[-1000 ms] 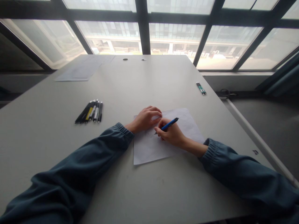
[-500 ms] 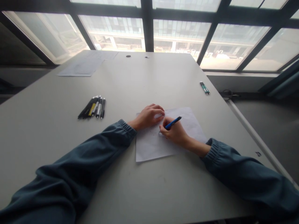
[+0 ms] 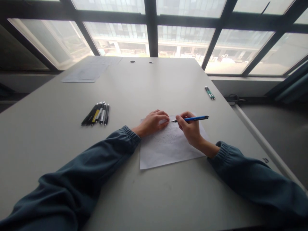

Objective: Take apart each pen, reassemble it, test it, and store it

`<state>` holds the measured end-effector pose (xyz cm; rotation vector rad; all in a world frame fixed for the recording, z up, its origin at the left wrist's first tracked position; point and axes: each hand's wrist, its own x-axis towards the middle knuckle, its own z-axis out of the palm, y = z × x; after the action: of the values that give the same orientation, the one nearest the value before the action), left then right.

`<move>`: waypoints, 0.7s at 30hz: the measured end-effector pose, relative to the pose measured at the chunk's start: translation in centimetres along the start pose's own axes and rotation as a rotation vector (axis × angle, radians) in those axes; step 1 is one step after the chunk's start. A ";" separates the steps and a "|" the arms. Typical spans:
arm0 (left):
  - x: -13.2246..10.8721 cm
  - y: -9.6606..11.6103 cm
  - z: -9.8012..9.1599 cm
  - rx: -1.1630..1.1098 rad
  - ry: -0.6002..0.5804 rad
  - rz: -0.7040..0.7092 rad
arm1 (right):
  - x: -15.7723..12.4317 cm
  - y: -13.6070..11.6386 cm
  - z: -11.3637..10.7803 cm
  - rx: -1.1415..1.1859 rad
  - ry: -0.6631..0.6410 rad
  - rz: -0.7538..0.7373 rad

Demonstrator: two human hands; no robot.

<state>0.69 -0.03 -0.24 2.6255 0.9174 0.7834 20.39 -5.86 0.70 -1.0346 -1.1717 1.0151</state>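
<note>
A white sheet of paper (image 3: 166,155) lies on the table in front of me, with faint thin marks near its middle. My left hand (image 3: 155,123) rests on the sheet's upper left part, fingers stretched out and slightly curved, holding nothing. In my right hand (image 3: 191,128) is a blue pen (image 3: 194,118), pinched between thumb and fingers. It lies nearly level, its tip pointing left, close to my left fingertips. Whether the tip touches the paper I cannot tell.
Several pens (image 3: 96,114), mostly black, lie bunched on the left of the white table (image 3: 149,199). Two green pens (image 3: 209,93) are near the right edge. Loose papers (image 3: 80,75) lie at the far left, before large windows (image 3: 185,40).
My right hand has moved up and right over the sheet, and the blue pen has swung to nearly level. Marks on the paper are now uncovered. My left hand has stayed in place.
</note>
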 end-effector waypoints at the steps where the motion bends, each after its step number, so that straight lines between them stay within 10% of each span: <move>1: 0.0 -0.1 0.0 0.001 0.004 -0.001 | 0.3 0.0 -0.2 0.032 0.017 0.009; 9: -0.1 0.7 -0.9 -0.039 0.384 -0.034 | 1.2 -0.2 -0.7 0.231 -0.040 0.165; 21: 0.0 0.5 -0.9 -0.155 0.345 0.136 | 0.9 -0.3 -0.5 0.265 -0.244 0.191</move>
<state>0.47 -0.36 0.69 2.4799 0.7263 1.3166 20.98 -5.08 1.12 -0.8392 -1.1094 1.4383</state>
